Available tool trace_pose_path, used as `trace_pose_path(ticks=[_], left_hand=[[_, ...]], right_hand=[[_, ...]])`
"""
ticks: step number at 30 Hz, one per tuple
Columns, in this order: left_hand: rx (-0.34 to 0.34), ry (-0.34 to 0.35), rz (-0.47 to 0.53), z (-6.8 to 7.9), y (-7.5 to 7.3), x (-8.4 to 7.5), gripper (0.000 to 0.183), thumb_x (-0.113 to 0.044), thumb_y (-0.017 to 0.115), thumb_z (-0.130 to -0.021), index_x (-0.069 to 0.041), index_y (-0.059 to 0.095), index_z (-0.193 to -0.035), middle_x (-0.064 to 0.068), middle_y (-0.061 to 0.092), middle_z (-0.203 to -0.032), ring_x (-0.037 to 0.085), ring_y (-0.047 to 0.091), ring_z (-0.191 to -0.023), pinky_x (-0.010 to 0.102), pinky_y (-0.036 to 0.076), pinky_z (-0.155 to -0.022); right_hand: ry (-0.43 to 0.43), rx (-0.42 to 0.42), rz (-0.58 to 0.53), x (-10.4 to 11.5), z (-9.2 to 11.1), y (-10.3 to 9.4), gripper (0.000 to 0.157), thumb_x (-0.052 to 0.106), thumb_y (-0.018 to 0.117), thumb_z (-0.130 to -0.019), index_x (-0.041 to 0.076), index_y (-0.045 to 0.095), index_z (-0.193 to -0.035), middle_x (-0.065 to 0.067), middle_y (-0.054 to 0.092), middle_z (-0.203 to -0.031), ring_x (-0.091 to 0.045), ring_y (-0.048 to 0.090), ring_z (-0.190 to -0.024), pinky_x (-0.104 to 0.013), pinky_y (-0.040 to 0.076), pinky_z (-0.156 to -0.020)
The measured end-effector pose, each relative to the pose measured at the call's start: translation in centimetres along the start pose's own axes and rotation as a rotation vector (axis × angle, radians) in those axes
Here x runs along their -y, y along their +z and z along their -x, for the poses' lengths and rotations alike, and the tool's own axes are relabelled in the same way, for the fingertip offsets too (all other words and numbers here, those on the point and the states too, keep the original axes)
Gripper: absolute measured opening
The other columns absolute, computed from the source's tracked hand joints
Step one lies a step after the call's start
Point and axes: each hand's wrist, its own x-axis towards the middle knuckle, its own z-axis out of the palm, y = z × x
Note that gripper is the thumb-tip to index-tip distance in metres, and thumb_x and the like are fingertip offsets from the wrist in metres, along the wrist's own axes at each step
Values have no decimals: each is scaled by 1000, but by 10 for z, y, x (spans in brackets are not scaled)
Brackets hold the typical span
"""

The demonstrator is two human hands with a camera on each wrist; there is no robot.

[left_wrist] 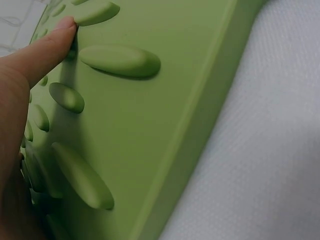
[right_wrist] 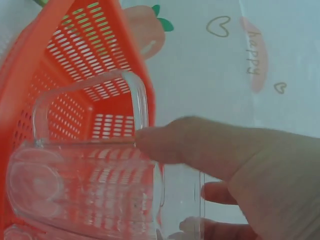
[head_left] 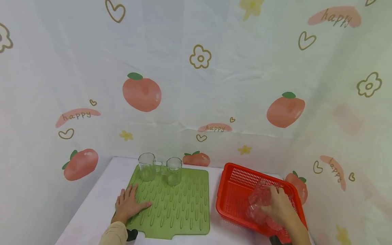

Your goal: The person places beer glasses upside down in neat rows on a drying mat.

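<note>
My left hand lies with spread fingers on the left edge of a green drying mat. In the left wrist view its thumb touches the ridged surface. Two clear glass mugs stand upright at the mat's back left. Over the right side of a red plastic basket, my right hand grips a clear glass mug near its rim, the thumb by the handle and the fingers on the other side. More clear glassware lies in the basket, its outlines blending together.
A white cloth covers the table under mat and basket. Behind and at both sides hangs a white curtain printed with fruit, hearts and flowers. The basket's raised, slotted walls surround the glassware.
</note>
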Motion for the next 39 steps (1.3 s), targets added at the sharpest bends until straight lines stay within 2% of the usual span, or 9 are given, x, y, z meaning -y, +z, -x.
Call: trace_pose_path(ticks=[6,11,15,19,22,26,35,39], left_hand=[[34,-23,-16,0,-3,-4,125,-70,75,-77,-4,14,-163,30,2,-168,60,-7,-151,78,-1,-119],[34,-29,-7,1,-3,-4,124,-69,76,-76,-3,15,-162,30,1,-168,60,-7,-151,78,-2,-118],[33,-31,-12,1,-2,-3,124,-69,76,-76,-4,15,-162,30,2,-168,60,-8,-151,77,-3,-119],[19,-26,-10,1,-2,-3,125,-68,77,-75,-3,16,-162,31,4,-167,60,-6,-151,78,-2,-118],[7,-20,-6,1,-2,-4,125,-68,77,-75,-3,17,-162,30,6,-167,60,-4,-151,78,-1,-119],[3,-16,-10,1,-2,-4,124,-68,78,-75,-3,17,-162,30,6,-167,60,-4,-152,77,0,-119],[-12,-3,7,-1,0,0,126,-71,77,-73,-2,19,-161,31,7,-166,61,-4,-151,78,-2,-117],[-8,-6,18,-1,2,0,128,-71,78,-71,-2,18,-161,31,5,-167,60,-5,-151,78,-3,-117]], right_hand=[[-22,1,-33,6,1,-4,91,38,91,-72,-6,46,-138,-31,60,-127,-43,63,-106,-60,61,-82],[-47,-17,-41,9,0,-5,87,35,90,-74,-6,46,-137,-30,62,-127,-42,61,-107,-61,60,-85],[-78,-42,-41,10,1,-4,86,36,88,-75,3,46,-143,-31,57,-131,-49,55,-114,-65,57,-85],[-115,-43,-75,9,1,-4,80,33,87,-78,14,51,-146,-31,54,-133,-50,52,-117,-60,61,-77],[-133,-35,-120,10,1,-5,73,32,86,-79,18,55,-143,-29,54,-134,-48,53,-117,-55,62,-74],[-150,-48,-152,11,2,-7,71,35,87,-79,17,56,-141,-26,55,-136,-48,53,-120,-57,62,-76],[-199,-170,-166,11,3,-5,73,48,86,-78,12,57,-135,-18,65,-126,-39,60,-114,-60,60,-82],[-184,-177,-198,13,3,-2,76,51,85,-79,9,55,-135,-17,65,-128,-37,61,-115,-58,60,-86]])
